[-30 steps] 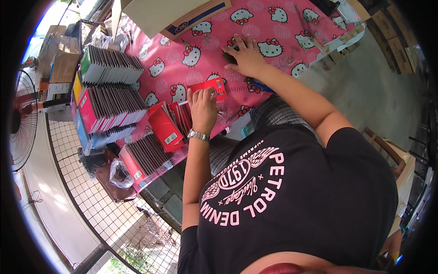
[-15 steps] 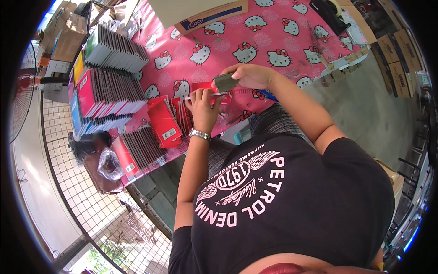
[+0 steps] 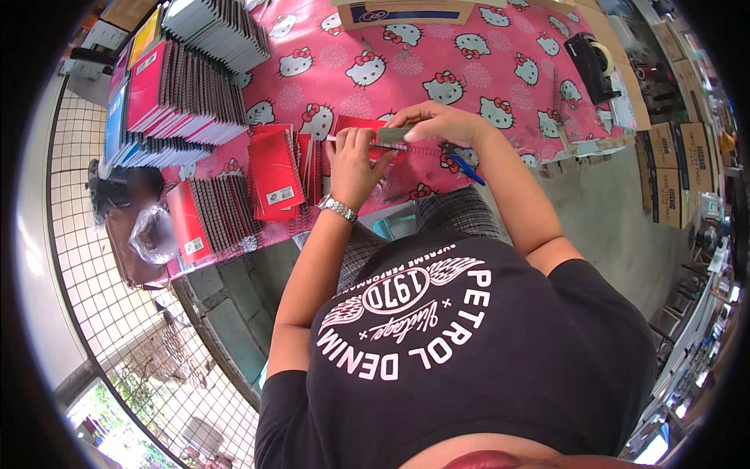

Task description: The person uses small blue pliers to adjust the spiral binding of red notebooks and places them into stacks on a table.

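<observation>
My left hand [image 3: 357, 162] is closed on the near part of a red spiral notebook [image 3: 359, 123], its fingers over the thin pale edge. A small, flat, grey-green block [image 3: 392, 136] is pinched in my right hand [image 3: 447, 125]. It lies against or just above the notebook's edge, beside my left fingertips; I cannot tell whether they touch. A wire spiral [image 3: 428, 150] sticks out to the right beneath my right hand. Close by on the right is a blue-handled tool [image 3: 466, 167]. Loose red notebooks [image 3: 275, 173] lie just left of my left hand.
Tall stacks of spiral notebooks [image 3: 187, 94] stand at the left of the pink patterned table cover [image 3: 351, 98]. A row of red notebooks [image 3: 211, 219] is at the near left edge. A cardboard box [image 3: 414, 14] sits at the back, a black tape dispenser [image 3: 591, 68] at the far right.
The view has shifted, so the table sits differently in it. My right hand has lowered and flattened the grey-green block along the notebook's edge. My left hand keeps its hold.
</observation>
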Demonstrator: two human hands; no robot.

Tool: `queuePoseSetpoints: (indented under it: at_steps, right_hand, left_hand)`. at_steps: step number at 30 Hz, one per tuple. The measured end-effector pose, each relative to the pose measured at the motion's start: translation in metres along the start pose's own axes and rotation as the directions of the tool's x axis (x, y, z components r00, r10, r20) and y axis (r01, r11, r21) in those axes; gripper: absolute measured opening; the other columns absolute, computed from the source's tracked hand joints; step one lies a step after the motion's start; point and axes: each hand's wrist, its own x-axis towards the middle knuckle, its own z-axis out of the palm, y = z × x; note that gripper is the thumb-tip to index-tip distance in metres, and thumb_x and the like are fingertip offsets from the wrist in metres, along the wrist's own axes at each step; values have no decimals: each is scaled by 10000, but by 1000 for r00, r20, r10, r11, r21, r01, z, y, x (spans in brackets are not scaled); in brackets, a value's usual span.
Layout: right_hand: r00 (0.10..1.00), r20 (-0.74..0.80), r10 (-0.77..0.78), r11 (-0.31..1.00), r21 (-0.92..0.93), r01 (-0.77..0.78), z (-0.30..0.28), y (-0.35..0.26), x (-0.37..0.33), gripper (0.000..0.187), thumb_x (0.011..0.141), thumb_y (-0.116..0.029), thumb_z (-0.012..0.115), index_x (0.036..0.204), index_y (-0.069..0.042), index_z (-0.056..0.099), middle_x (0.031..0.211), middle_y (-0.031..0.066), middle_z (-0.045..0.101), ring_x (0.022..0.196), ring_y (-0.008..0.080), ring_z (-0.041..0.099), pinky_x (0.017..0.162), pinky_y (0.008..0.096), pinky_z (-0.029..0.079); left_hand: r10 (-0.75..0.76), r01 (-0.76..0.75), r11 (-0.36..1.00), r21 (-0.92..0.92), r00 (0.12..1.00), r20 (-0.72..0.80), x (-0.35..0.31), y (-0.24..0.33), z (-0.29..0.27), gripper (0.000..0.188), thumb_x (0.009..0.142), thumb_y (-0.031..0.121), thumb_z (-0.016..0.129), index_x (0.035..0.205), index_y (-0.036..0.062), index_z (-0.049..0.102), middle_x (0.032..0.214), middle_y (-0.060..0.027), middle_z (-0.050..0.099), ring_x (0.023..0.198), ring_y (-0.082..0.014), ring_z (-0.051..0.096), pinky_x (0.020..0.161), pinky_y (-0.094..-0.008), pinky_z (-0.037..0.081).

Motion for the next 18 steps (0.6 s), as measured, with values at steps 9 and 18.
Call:
queuePoseSetpoints:
  at_steps: [9,18]
  right_hand:
    - [991,-119,-60,998,2,61,3,3,9,380,788,-164,679,1132,-4,658,1277,113,603,1106,189,571,980,322,434]
    - [982,34,-184,886,438,151,8,6,28,458,778,-189,682,1192,2,647,1275,116,612,1154,207,571,1039,344,418]
  left_hand:
    - [1,-2,1000,-28,999,-44,2,-9,-8,372,751,180,751,1062,79,574,1059,-109,593,1103,-346,511,946,-464,403]
    - [-97,94,993,-67,994,-57,1,-19,-21,323,769,158,741,1040,76,587,1043,-118,576,1013,-339,541,884,-449,441]
